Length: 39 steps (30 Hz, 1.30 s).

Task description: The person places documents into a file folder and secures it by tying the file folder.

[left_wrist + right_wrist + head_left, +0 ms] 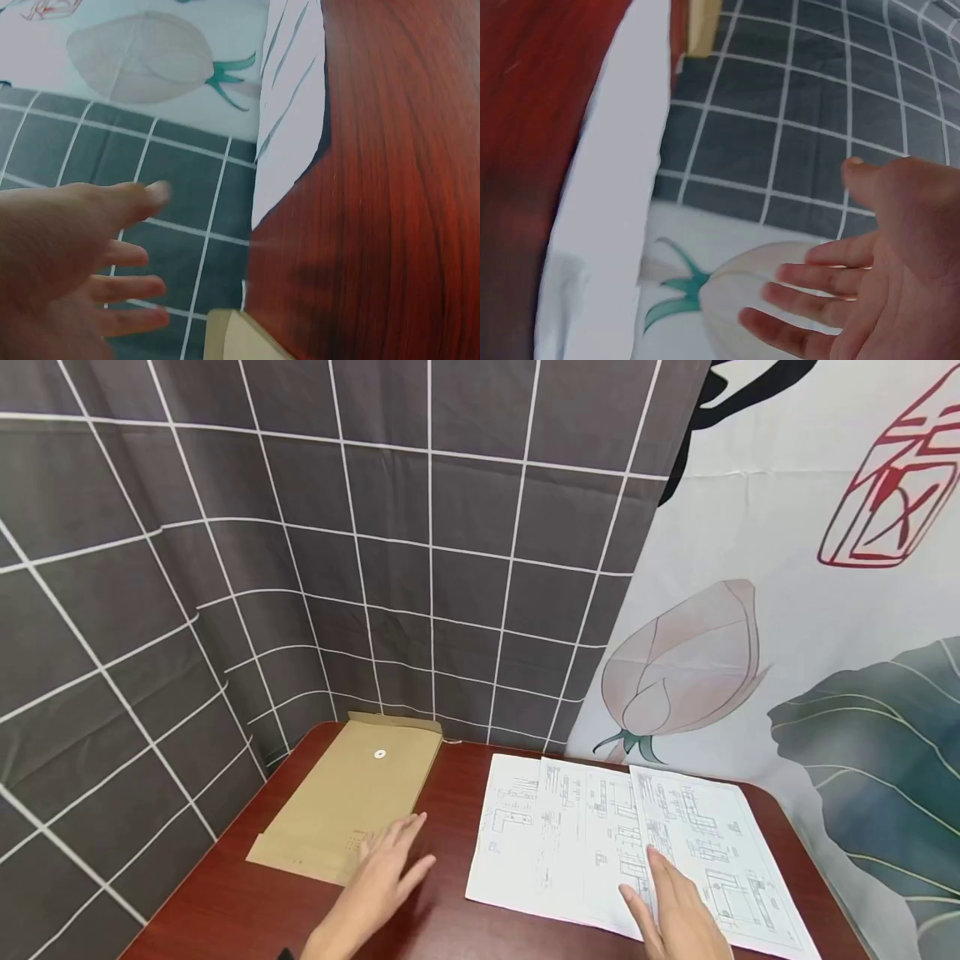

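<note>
My left hand (377, 881) is at the near right corner of a brown paper document envelope (360, 793), its fingers extended and holding nothing. In the left wrist view the left hand (82, 277) shows spread fingers. The envelope lies on the left of the table with its flap at the far end and a white button on it. My right hand (678, 906) is over the near part of several overlapping printed drawing sheets (585, 835), fingers straight and thumb apart. In the right wrist view the right hand (885, 277) grips nothing. Whether either hand touches the paper cannot be told.
The dark red wooden table (450, 868) shows between the envelope and the sheets. Behind it hang a grey grid-patterned cloth (465, 585) and a white cloth with a printed lotus bud (682, 668), close to the table's back edge.
</note>
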Tool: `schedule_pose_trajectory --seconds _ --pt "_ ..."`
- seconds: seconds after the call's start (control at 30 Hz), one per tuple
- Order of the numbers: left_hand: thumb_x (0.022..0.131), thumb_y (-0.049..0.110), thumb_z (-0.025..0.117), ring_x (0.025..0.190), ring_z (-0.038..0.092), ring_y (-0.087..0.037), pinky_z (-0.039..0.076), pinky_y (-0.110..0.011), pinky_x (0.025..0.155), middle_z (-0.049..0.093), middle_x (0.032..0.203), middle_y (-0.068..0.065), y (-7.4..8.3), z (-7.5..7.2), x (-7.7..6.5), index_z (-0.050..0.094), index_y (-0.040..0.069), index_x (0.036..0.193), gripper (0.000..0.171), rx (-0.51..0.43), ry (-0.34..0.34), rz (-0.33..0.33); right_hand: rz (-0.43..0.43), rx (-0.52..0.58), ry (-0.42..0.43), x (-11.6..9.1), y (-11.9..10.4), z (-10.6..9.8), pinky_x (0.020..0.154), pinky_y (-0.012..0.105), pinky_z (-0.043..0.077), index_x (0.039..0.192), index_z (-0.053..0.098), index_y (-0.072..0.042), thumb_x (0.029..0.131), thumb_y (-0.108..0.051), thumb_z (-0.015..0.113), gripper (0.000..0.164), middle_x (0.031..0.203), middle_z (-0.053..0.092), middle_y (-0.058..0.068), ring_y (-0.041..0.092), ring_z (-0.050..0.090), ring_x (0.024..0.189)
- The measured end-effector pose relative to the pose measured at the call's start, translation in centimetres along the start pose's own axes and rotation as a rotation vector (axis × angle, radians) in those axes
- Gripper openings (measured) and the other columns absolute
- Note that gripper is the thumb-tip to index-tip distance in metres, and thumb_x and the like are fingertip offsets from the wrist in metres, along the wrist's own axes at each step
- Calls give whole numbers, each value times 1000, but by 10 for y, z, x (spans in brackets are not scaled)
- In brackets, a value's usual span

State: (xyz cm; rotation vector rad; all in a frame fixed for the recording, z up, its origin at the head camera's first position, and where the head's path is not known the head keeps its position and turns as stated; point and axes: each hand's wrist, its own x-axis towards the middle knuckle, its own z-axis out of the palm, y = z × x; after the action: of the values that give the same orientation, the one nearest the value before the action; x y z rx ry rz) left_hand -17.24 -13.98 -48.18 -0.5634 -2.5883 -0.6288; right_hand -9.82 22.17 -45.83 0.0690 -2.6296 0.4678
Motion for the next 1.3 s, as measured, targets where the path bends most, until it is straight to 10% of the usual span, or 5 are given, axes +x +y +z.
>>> schedule_pose_trajectory --seconds 0.47,0.83,1.1,1.3 --pt "87 8 65 93 57 -37 45 -54 70 62 99 -18 -77 -31 29 64 -3 111 27 53 229 -189 21 284 2 57 -68 8 61 25 47 121 63 -3 98 -31 53 38 101 63 1 10 57 81" --pt "93 15 53 99 52 -47 44 -58 77 56 106 -30 -158 -35 35 60 -12 113 35 28 38 -473 -110 590 -119 95 -110 71 62 26 50 111 65 2 99 -19 51 28 93 65 4 10 61 72" --pt "89 17 52 101 47 -49 40 -62 78 50 106 -33 -177 -27 42 58 -14 111 39 26 -18 -578 -115 630 -254 108 -149 128 53 27 49 101 66 4 95 -11 53 21 71 60 -2 6 55 54" --pt "92 20 52 103 41 -53 35 -65 81 41 109 -38 -183 -31 37 50 -22 109 46 45 -117 -662 7 869 -475 107 -165 161 34 30 45 114 58 11 99 -9 45 29 70 62 9 12 51 38"
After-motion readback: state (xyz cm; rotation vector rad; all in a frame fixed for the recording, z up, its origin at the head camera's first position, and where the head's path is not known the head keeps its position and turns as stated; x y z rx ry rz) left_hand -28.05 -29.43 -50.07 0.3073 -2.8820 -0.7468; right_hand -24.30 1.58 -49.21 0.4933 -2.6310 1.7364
